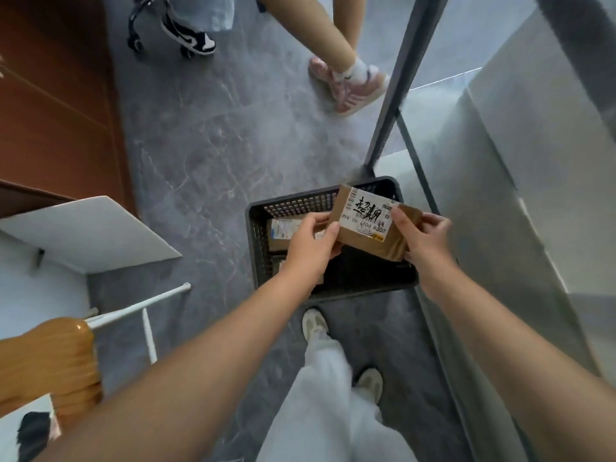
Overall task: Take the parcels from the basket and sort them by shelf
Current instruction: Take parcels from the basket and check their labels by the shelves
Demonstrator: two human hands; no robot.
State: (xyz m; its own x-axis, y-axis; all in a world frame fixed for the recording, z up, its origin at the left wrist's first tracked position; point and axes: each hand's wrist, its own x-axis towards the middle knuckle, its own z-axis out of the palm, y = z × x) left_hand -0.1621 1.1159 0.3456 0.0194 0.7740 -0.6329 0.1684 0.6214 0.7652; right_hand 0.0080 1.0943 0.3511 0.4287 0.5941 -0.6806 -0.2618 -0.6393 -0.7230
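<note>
Both hands grip 1 brown parcel (370, 225) above the basket (256, 241): left hand (311, 243), right hand (421, 235). Its handwritten label looks smudgy; misreading it could send it to the wrong shelf.

Parcel depot: labelled parcels (365, 216), basket (258, 248), shelves (90, 235).

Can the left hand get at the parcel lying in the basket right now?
Not yet, probably: the left hand grips the lifted parcel together with the right hand. Once freed, likely yes, since the basket is open-topped and the lower parcel lies uncovered just beneath that hand.
</note>
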